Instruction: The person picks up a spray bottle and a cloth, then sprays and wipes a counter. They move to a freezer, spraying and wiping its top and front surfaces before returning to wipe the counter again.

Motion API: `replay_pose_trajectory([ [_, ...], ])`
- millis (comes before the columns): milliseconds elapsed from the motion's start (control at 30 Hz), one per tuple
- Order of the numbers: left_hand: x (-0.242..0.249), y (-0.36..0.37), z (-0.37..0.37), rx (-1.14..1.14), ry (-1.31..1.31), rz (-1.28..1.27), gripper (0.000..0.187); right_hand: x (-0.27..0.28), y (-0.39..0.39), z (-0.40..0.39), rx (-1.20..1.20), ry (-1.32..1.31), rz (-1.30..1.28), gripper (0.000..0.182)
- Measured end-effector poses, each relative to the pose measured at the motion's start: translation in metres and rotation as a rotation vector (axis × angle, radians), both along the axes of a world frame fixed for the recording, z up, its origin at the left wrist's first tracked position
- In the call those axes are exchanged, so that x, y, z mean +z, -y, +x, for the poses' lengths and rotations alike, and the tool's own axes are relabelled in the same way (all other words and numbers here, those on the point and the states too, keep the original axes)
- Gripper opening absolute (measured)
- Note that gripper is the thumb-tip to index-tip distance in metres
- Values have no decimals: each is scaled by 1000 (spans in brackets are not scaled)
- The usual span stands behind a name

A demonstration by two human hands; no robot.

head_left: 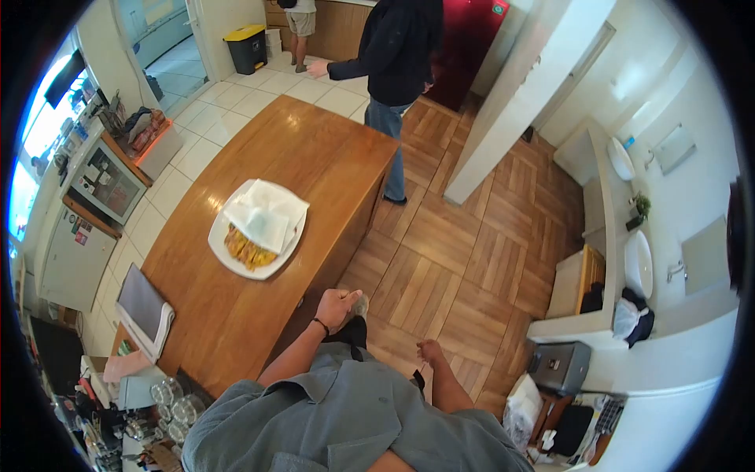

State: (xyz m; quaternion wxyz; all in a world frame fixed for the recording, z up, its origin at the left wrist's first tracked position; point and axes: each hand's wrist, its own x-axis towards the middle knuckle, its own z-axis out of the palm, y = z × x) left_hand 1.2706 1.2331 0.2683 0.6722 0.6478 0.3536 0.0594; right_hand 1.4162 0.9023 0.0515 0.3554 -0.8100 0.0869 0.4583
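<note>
My left hand (pixel 340 308) hangs beside the near long edge of the wooden table (pixel 314 138), its fingers curled closed, with nothing showing in them. A dark band circles that wrist. Lower on the right, my right hand (pixel 430 353) hangs over the floor, also closed and with no object visible in it. On the table, nearest my left hand, a white plate (pixel 285 253) holds yellow-orange food (pixel 250 250). White paper napkins (pixel 263 216) partly cover the food, so its kind is hard to make out. A tablet-like device (pixel 144 311) lies at the table's left end.
A person in a dark jacket (pixel 399 55) stands beyond the table's far right corner; another person (pixel 301 23) is farther back. A white pillar (pixel 519 102) rises from the wooden floor. Glassware (pixel 181 405) crowds the lower left. Basins (pixel 638 263) line the right wall.
</note>
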Motion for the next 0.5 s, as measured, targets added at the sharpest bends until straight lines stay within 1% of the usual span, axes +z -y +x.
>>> replay_pose_trajectory([
  [67,3,-23,33,15,14,-25,49,-36,-33,97,668,516,-55,28],
  [100,-2,-37,51,8,30,-12,49,-1,-71,131,287,531,90,30],
  [167,-14,-62,86,-3,57,12,50,78,-159,215,201,743,193,28],
  [200,-11,-71,103,11,81,9,49,151,-201,245,209,668,347,30],
  [233,-4,-82,121,24,107,11,48,228,-247,256,116,722,493,21],
  [267,2,-91,136,34,130,14,46,256,-277,291,102,704,726,18],
  [333,17,-110,163,68,126,100,44,332,-323,330,166,861,776,29],
  [400,18,-126,186,111,137,143,41,410,-356,341,165,899,894,51],
  [467,9,-141,201,167,170,144,36,467,-385,353,180,902,1119,69],
  [500,7,-148,210,191,171,161,34,493,-400,365,205,932,1175,75],
])
